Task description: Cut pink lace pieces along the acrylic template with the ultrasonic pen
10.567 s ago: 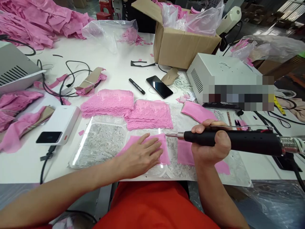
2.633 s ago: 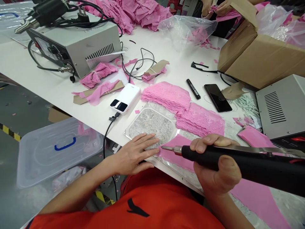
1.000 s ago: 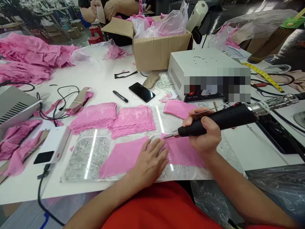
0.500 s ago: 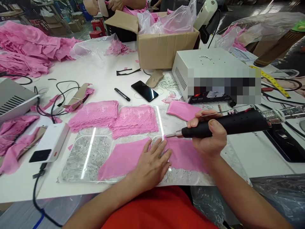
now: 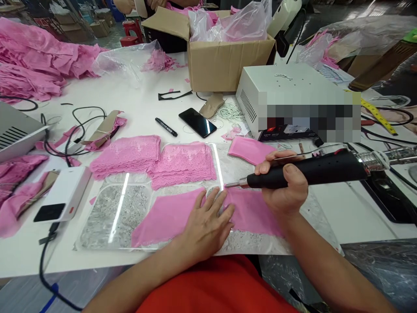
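My left hand [image 5: 208, 221] lies with fingers spread over the inner edges of two flat pink fabric pieces, the left piece [image 5: 163, 217] and the right piece [image 5: 254, 213]. In my right hand [image 5: 289, 187] is a black handheld tool [image 5: 312, 171] with a metal tip, held level. Its tip points left, just above my left fingertips at the top of the fabric. Behind them are two stacks of pink lace, one on the left [image 5: 127, 154] and one nearer the middle [image 5: 184, 163]. A folded pink piece [image 5: 249, 150] rests beside my right fingers.
A marbled mat [image 5: 114, 217] lies under the fabric. Beyond it are a marker [image 5: 166, 127], a phone [image 5: 197, 122], a grey machine box [image 5: 283, 87] and a cardboard box [image 5: 224, 65]. A white device [image 5: 65, 195] with a cable sits left. Another person's hand [image 5: 156, 3] shows at the top.
The view has shifted slightly, so objects at the left appear a little further left. Both hands, the tool and the fabric hold nearly the same positions. The other person's hand has moved up.
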Tool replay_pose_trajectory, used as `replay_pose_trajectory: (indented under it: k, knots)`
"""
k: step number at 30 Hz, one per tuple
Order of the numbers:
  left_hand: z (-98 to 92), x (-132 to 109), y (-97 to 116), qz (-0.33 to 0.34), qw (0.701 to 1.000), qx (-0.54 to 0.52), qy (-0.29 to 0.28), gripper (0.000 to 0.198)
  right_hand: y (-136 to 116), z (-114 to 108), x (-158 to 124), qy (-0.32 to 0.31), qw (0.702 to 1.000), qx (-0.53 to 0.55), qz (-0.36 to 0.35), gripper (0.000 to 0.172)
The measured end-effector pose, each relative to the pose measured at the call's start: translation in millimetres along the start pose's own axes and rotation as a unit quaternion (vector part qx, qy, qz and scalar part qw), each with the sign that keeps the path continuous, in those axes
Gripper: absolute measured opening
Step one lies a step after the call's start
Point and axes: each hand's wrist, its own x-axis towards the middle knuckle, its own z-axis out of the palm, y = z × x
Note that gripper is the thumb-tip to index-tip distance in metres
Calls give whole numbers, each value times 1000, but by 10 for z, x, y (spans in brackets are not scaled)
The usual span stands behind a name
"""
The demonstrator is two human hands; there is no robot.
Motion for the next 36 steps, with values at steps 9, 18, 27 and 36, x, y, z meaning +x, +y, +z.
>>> replay_pose_trajectory:
  k: [9, 18, 27, 36]
  knots:
    - [-2, 18, -3, 4, 1000, -1, 13, 29, 7, -25, -6, -18, 1000, -14, -9, 17]
    - [-13, 33, -22, 9, 1000, 5, 1, 29, 14, 37, 0, -11, 1000, 2, -18, 15]
    - [-36, 39, -48, 40, 999, 20, 19, 31, -451, -431, 225, 112, 988, -41, -96, 17]
    - [16, 205, 104, 91, 995, 20, 20, 30, -501, -896, 113, 176, 981, -28, -80, 15]
